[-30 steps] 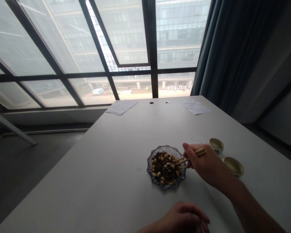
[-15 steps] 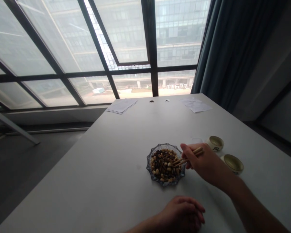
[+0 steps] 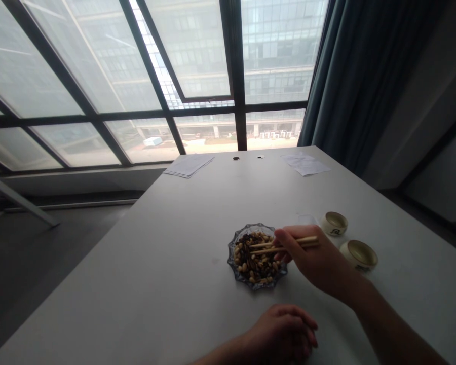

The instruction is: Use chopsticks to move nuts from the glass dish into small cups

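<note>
A pair of wooden chopsticks (image 3: 266, 248) is gripped in my right hand (image 3: 307, 253), closed around their upper part. Their tips point left over the middle of a scalloped glass bowl (image 3: 232, 266); whether they pinch anything is too small to tell. The bowl holds a mix of pale peanuts (image 3: 244, 267) and dark striped seeds (image 3: 255, 260). My right fingertips hover at the bowl's right rim. On the table below the bowl rests my left hand (image 3: 283, 332), its fingers loosely curled together with nothing visible in them.
Two cream cups with dark lettering, a farther cup (image 3: 334, 223) and a nearer cup (image 3: 359, 255), stand to the right behind my right hand. A faint clear object (image 3: 307, 219) lies beside them. Papers (image 3: 189, 166) and more sheets (image 3: 305, 164) lie at the white table's (image 3: 155, 263) far end.
My right hand has shifted slightly left, and the chopsticks now reach farther left across the bowl, lying flatter. My left hand has moved a little up and left.
</note>
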A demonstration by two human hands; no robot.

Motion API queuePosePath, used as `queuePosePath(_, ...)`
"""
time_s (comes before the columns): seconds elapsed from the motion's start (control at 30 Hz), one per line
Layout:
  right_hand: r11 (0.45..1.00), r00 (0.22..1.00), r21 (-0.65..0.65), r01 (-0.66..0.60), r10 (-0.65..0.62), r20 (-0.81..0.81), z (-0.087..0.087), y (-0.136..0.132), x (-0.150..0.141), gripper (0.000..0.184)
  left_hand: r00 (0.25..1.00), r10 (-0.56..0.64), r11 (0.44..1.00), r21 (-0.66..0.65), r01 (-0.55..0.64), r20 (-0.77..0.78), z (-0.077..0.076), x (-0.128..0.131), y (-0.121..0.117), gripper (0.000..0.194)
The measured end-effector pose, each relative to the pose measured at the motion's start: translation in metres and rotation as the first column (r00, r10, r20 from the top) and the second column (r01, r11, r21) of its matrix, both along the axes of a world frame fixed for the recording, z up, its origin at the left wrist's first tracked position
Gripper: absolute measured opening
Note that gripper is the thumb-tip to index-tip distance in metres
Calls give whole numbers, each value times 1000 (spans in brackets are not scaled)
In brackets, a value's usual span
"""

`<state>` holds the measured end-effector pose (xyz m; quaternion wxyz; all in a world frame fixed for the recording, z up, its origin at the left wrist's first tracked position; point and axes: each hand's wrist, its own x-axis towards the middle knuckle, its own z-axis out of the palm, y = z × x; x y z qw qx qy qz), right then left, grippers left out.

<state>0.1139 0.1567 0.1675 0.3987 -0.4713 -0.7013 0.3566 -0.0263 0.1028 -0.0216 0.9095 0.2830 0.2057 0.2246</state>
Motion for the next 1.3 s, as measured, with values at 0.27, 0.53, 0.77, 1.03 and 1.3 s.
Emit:
queuePosePath(0.27,993,983,47,-111,103,155,-6,0,-19,52,999,45,999,-3,-45,-30,7,3,-3,32)
queuePosePath(0.53,980,974,-22,197,-193,116,6,6,19,58,996,73,997,-16,-74,-56,17,2,-5,29)
queuePosePath(0.77,992,981,-61,111,-100,164,6,4,17,60,995,96,994,-44,-97,-33,20,1,-6,28)
queuePosePath(1.03,964,962,-38,264,-266,-54,6,11,35,54,992,121,991,-63,-120,22,12,0,-7,27)
queuePosePath(1.3,992,992,77,99,-93,-80,-16,24,8,51,996,87,993,-78,-86,13,8,0,-6,32)
